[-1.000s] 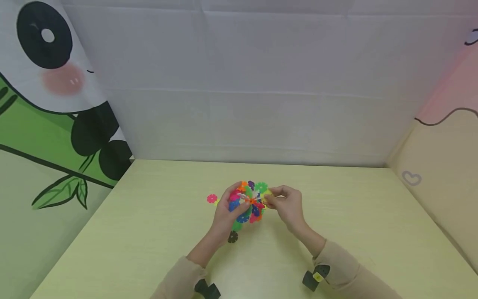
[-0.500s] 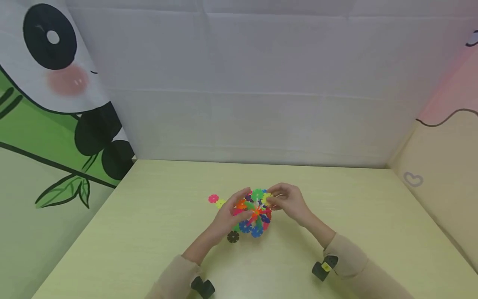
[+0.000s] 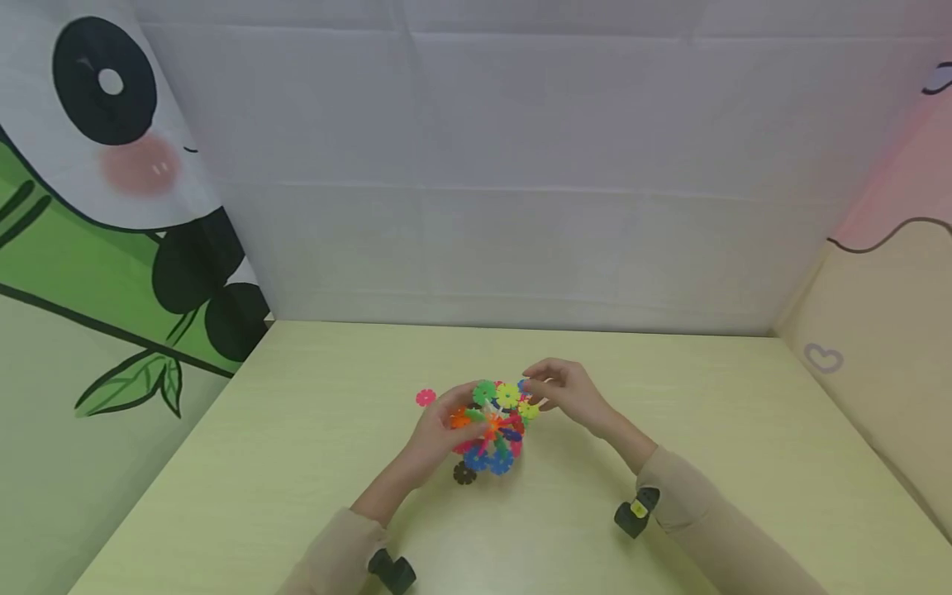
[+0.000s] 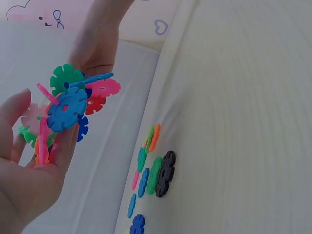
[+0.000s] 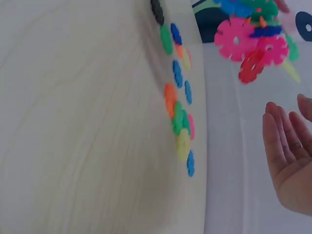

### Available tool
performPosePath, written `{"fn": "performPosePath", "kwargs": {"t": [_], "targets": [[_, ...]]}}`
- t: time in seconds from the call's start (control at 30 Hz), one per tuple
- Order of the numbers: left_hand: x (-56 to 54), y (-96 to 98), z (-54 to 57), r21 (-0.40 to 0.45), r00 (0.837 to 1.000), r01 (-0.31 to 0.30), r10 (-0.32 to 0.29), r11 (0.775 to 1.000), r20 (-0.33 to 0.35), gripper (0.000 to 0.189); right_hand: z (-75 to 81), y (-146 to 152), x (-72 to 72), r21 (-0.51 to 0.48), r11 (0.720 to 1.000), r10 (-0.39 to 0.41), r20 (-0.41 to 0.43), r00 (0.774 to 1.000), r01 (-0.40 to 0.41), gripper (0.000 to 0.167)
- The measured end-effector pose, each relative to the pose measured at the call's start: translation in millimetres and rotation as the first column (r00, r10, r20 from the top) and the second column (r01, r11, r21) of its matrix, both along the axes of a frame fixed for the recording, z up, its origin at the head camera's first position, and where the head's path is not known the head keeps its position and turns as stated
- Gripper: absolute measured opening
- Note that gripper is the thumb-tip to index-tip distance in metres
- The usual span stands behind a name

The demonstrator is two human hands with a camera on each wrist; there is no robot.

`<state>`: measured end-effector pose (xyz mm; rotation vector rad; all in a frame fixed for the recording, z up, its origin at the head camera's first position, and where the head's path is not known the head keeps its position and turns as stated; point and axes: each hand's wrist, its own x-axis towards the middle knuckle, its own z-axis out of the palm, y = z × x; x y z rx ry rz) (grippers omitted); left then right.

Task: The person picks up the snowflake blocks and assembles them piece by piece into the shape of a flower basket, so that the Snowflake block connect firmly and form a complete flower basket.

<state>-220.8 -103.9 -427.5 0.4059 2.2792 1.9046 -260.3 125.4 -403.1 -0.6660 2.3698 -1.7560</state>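
My left hand (image 3: 437, 434) holds a ball-shaped cluster of notched plastic snowflake discs (image 3: 500, 459) above the table, thumb on its near face and fingers behind. In the left wrist view, the joined discs (image 4: 67, 109) stick out at many angles in blue, green, pink, red and orange. A yellow disc (image 3: 508, 395) sits at the cluster's top. To its right, my right hand (image 3: 568, 397) is bent with loose fingers. Seen from the right wrist, this hand (image 5: 290, 156) has an empty palm and stands apart from the cluster (image 5: 236, 41).
Several loose discs lie on the pale table (image 3: 297, 463), among them a black one (image 4: 165, 173), a pink one (image 3: 426, 397) and an orange one (image 5: 170, 99). A white cloth wall (image 3: 521, 248) rises behind, with printed side panels (image 3: 878, 372).
The right hand has let go of the yellow disc, which stays on the cluster. The left hand has lowered the cluster, turned it and, lately, shifted it left, away from the right hand.
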Motion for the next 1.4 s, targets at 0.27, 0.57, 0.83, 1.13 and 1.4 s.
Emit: {"fn": "performPosePath", "kwargs": {"t": [0.27,0.57,0.83,1.13,1.4], "targets": [[-0.4,-17.2,1.8,-0.003,0.997,-0.068,0.068,0.998,0.022,0.054,-49.2,7,-40.5,0.265,0.964,-0.013,0.029,0.999,0.005,0.027],[2.5,-18.5,3.5,0.004,0.998,-0.069,0.069,0.998,0.013,0.055,-63.1,0,-50.1,0.388,0.921,-0.034,0.037,0.999,0.017,0.027],[2.3,-13.6,2.9,0.024,0.999,-0.053,0.053,0.998,0.007,0.056,-60.3,-3,-47.9,0.451,0.89,-0.074,-0.017,0.997,0.074,0.029],[2.8,-3.3,5.9,0.041,0.999,-0.045,0.044,0.998,0.016,0.054,-49.3,7,-36.3,0.435,0.892,-0.091,-0.098,0.991,0.125,0.017],[-1.0,5.0,8.2,0.076,0.996,-0.082,0.08,0.994,0.03,0.056,-0.8,-1,6.1,-0.041,0.967,-0.253,0.0,0.968,0.253,0.019]]}}
